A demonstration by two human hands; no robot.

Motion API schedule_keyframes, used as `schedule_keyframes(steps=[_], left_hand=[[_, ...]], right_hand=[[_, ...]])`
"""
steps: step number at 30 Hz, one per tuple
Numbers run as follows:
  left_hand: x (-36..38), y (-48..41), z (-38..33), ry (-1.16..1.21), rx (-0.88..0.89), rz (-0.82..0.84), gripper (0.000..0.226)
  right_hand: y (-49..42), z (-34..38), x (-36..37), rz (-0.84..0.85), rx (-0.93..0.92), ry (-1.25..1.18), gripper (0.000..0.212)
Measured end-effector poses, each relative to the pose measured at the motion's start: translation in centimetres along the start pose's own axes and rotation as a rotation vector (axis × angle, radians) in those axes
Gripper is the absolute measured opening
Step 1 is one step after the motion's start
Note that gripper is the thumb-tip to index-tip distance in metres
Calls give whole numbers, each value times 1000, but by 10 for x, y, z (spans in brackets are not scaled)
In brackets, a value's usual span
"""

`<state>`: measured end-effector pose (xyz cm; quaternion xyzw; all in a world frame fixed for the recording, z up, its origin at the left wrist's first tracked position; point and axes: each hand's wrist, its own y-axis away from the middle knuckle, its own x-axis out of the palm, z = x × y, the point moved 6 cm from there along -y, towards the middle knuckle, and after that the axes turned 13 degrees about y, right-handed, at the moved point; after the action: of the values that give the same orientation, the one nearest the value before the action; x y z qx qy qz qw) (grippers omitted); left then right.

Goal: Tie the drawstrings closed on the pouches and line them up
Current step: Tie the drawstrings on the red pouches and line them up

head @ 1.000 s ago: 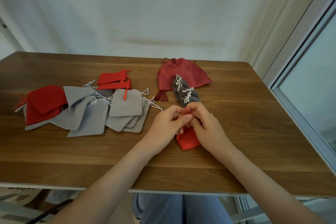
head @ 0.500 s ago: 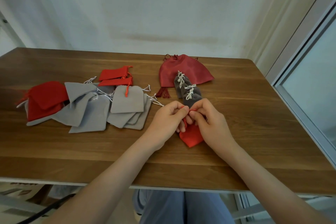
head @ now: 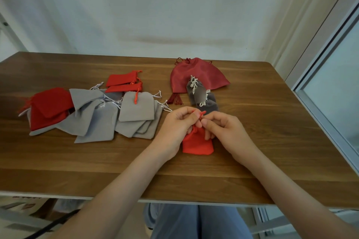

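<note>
A small red pouch (head: pixel 198 144) lies on the wooden table (head: pixel 272 132) between my hands, its neck gathered. My left hand (head: pixel 177 127) and my right hand (head: pixel 225 132) each pinch an end of its red drawstring (head: pixel 201 113) just above the neck. Behind my hands, tied grey pouches (head: pixel 200 94) with white cords lie in a short row, overlapping a large dark red pouch (head: pixel 196 75) with a tassel. To the left sits a loose pile of flat grey pouches (head: pixel 116 116), red pouches (head: pixel 49 107) and two small red pouches (head: pixel 124 84).
The table's front edge runs close below my forearms. A window frame (head: pixel 326 68) stands along the right side, past the table's right edge. A pale wall rises behind the table.
My hands have drawn slightly apart with the red drawstring ends and risen off the pouch, so more of the red pouch shows. The piles have not moved.
</note>
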<state>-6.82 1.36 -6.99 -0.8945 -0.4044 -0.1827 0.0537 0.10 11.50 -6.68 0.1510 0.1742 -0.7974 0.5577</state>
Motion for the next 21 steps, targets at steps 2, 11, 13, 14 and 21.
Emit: schedule_keyframes(steps=[2,11,13,14,21], left_hand=[[0,0,0,-2,2,-21,18],[0,4,-7,42,89,-49,14],[0,4,-11,68,128,-34,13],[1,5,-12,77,133,-17,12],[7,6,-11,58,140,51,11]], right_hand=[[0,-2,-1,-15,13,-20,12],[1,6,-5,-49,-79,5,11],[1,5,-4,-36,-61,-16,13],[1,5,-4,-32,-52,-33,14],[3,6,-6,-68,-21,-132,18]])
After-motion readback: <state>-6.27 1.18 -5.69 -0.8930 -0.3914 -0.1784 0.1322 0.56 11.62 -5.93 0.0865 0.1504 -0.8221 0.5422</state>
